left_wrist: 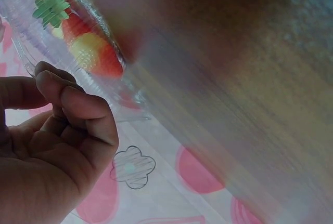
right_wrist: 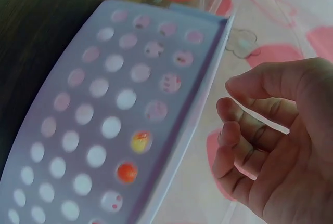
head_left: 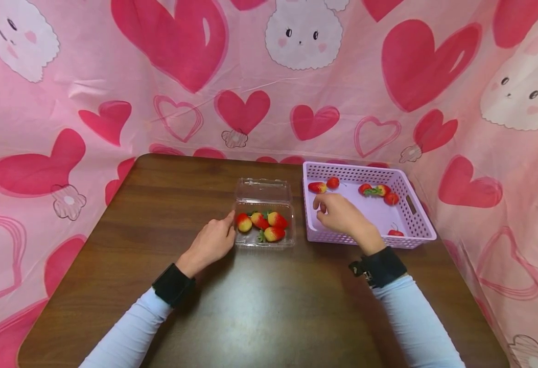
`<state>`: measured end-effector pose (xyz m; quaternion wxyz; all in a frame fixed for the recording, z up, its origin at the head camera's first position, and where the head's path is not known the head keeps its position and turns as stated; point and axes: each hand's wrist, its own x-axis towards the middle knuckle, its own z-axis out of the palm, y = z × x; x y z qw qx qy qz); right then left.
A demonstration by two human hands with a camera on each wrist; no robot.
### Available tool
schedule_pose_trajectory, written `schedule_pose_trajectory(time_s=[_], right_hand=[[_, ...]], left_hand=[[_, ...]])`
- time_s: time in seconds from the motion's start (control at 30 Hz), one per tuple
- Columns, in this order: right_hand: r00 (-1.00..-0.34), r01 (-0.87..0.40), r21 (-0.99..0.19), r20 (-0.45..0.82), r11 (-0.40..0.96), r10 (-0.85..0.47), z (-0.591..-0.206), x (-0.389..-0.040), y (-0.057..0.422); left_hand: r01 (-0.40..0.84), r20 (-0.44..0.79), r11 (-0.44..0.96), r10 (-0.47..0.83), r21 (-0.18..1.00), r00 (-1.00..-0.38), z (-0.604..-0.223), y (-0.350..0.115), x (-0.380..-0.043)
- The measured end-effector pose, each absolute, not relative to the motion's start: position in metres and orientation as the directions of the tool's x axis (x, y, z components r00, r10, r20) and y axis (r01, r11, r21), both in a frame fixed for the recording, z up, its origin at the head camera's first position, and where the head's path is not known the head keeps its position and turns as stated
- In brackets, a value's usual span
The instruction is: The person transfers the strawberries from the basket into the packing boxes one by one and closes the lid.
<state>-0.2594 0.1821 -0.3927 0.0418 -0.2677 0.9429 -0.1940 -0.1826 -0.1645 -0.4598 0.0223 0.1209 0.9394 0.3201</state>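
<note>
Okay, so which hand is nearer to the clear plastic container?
Left. The left hand is at the left edge of the clear plastic container; the right hand is farther off, above the purple basket to the container's right.

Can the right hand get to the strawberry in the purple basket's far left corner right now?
Probably yes: the right hand looks empty and is over the open-topped purple basket, close to that strawberry; a cherry sits beside it, but nothing visible covers the strawberry.
</note>
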Motion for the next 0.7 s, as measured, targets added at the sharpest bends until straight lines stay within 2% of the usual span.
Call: schedule_pose_trajectory(time_s=[0.27, 0.7], right_hand=[[-0.923, -0.354, -0.322, -0.033, 0.878, -0.384, -0.392, -0.261, 0.204], [-0.947, -0.229, -0.218, -0.173, 0.949, -0.269, -0.393, -0.269, 0.243]], left_hand=[[0.213, 0.035, 0.764, 0.242, 0.610, -0.970, -0.459, -0.165, -0.183], [0.223, 0.050, 0.772, 0.241, 0.595, -0.969, -0.460, -0.165, -0.184]])
